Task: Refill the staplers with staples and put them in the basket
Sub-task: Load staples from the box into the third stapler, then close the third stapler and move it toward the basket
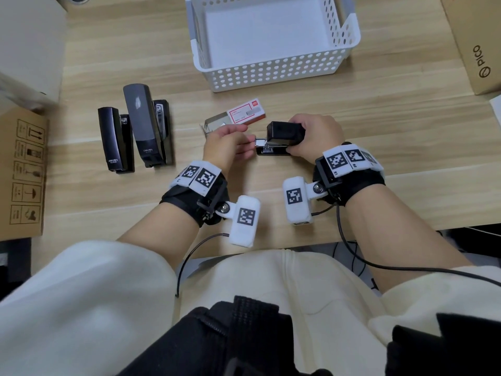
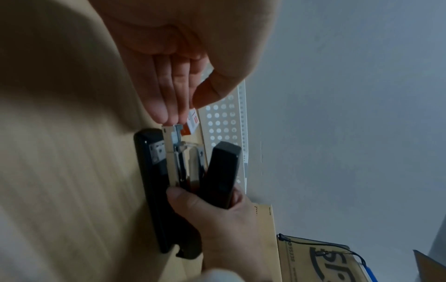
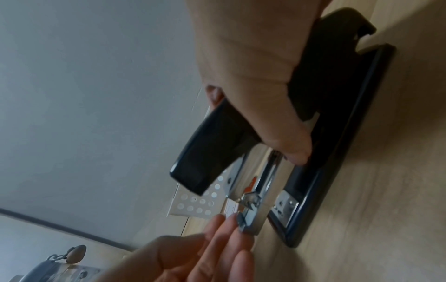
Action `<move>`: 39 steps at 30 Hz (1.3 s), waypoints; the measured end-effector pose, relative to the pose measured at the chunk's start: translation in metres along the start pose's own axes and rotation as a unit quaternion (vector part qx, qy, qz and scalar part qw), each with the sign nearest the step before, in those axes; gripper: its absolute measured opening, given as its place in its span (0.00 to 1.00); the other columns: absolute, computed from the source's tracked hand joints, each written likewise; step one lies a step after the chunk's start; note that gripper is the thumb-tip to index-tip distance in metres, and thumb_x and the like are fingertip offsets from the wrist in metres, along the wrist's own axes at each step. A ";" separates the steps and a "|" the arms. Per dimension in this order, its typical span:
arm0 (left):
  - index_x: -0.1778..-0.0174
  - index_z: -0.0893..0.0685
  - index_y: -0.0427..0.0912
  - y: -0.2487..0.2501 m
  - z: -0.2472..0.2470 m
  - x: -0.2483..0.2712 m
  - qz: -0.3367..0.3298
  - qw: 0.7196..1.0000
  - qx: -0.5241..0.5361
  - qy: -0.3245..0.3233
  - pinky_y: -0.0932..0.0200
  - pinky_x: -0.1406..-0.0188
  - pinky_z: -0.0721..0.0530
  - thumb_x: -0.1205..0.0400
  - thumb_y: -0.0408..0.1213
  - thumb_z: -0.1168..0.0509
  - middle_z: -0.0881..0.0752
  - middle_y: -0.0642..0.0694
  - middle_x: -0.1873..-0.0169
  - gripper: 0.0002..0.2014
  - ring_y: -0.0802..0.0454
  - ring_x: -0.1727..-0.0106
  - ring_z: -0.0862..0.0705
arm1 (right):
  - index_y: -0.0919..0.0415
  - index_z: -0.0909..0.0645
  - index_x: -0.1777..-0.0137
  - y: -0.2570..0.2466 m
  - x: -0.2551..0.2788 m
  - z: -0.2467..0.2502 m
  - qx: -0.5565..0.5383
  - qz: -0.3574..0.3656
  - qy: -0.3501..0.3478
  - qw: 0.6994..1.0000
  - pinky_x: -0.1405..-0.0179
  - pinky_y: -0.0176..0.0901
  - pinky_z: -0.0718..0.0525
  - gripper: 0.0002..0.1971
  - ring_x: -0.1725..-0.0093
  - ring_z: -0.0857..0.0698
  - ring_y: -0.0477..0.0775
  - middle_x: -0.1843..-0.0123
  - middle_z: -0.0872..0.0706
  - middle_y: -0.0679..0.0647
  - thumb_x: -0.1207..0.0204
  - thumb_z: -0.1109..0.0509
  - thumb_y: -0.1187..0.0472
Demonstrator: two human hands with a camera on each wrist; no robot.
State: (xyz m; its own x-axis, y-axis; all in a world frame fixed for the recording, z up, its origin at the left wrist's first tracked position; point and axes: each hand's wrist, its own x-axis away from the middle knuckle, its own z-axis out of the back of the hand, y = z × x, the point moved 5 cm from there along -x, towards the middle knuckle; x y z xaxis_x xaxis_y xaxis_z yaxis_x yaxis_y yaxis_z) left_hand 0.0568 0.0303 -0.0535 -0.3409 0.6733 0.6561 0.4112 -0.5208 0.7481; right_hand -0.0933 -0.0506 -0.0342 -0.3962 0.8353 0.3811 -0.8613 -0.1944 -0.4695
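Observation:
A small black stapler [image 1: 284,135] lies on the wooden table with its lid [image 2: 223,171] swung up and its metal magazine [image 3: 255,206] bared. My right hand [image 1: 311,137] grips the stapler at the hinge end, fingers round the raised lid and thumb on the magazine side. The straight fingers [image 2: 164,95] of my left hand [image 1: 238,142] touch the front tip of the magazine, thumb held apart. A red and white staple box [image 1: 245,112] lies half slid open just beyond my left hand. The white perforated basket [image 1: 271,74] stands behind it with nothing inside.
Two more black staplers, a small one [image 1: 115,139] and a larger one [image 1: 146,126], lie side by side at the left. Cardboard boxes sit at the left edge [image 1: 24,169] and the far right [image 1: 477,42]. The table's near edge runs under my wrists.

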 end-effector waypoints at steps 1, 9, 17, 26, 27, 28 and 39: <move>0.56 0.21 0.40 -0.001 -0.003 0.000 0.007 1.000 0.001 -0.001 0.64 0.65 0.13 0.22 0.22 0.43 0.14 0.41 0.63 0.10 0.53 0.67 0.15 | 0.53 0.17 0.42 0.000 0.000 0.000 0.001 0.001 0.001 1.000 0.54 0.39 0.27 0.19 0.45 0.16 0.60 0.48 0.11 0.55 0.34 0.26 0.63; 0.57 0.22 0.38 -0.001 -0.022 0.001 0.027 0.999 0.029 0.017 0.65 0.68 0.14 0.20 0.27 0.47 0.18 0.49 0.82 0.09 0.52 0.71 0.21 | 0.53 0.16 0.44 0.000 0.000 0.002 -0.009 -0.007 0.021 1.000 0.55 0.39 0.28 0.18 0.46 0.16 0.60 0.50 0.11 0.56 0.35 0.25 0.63; 0.68 0.26 0.38 0.008 -0.034 0.002 0.075 0.997 -0.008 0.027 0.61 0.62 0.20 0.17 0.25 0.52 0.29 0.51 0.95 0.16 0.59 0.88 0.27 | 0.52 0.16 0.45 0.000 -0.002 0.002 -0.009 -0.009 0.026 1.000 0.47 0.45 0.23 0.18 0.45 0.16 0.61 0.51 0.11 0.56 0.36 0.23 0.63; 0.62 0.21 0.41 0.004 -0.014 -0.005 0.006 0.998 -0.060 -0.035 0.65 0.68 0.18 0.19 0.28 0.43 0.17 0.46 0.68 0.09 0.54 0.68 0.19 | 0.54 0.17 0.43 0.005 -0.001 0.004 -0.068 0.016 -0.007 0.998 0.47 0.41 0.23 0.24 0.45 0.16 0.56 0.48 0.11 0.54 0.40 0.18 0.61; 0.62 0.22 0.41 0.001 -0.012 -0.005 0.017 0.998 -0.056 -0.035 0.64 0.69 0.20 0.19 0.28 0.43 0.19 0.45 0.66 0.08 0.53 0.68 0.21 | 0.55 0.17 0.42 0.009 -0.001 0.005 -0.075 0.017 -0.016 0.997 0.45 0.41 0.21 0.25 0.44 0.16 0.56 0.47 0.12 0.54 0.41 0.18 0.63; 0.61 0.23 0.41 -0.003 -0.010 -0.005 0.035 0.997 -0.053 -0.032 0.63 0.67 0.20 0.18 0.29 0.43 0.19 0.46 0.66 0.07 0.53 0.67 0.22 | 0.54 0.18 0.41 0.014 0.000 0.006 -0.069 0.013 -0.021 0.997 0.43 0.44 0.20 0.26 0.43 0.16 0.57 0.46 0.12 0.55 0.41 0.19 0.66; 0.60 0.21 0.42 0.030 -0.022 -0.003 0.126 0.986 0.080 -0.067 0.57 0.60 0.16 0.17 0.41 0.45 0.25 0.49 0.67 0.11 0.54 0.65 0.21 | 0.54 0.16 0.45 0.017 -0.001 0.043 -0.152 -0.004 0.020 0.988 0.51 0.39 0.24 0.22 0.49 0.17 0.52 0.56 0.15 0.47 0.39 0.19 0.68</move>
State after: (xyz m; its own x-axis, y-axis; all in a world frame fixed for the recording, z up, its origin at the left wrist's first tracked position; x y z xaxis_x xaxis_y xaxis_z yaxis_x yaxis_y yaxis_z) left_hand 0.0515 0.0007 -0.0311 -0.1001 0.6016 0.7925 0.6005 -0.5986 0.5302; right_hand -0.1211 -0.0769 -0.0082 -0.3724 0.8569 0.3565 -0.7258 -0.0295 -0.6872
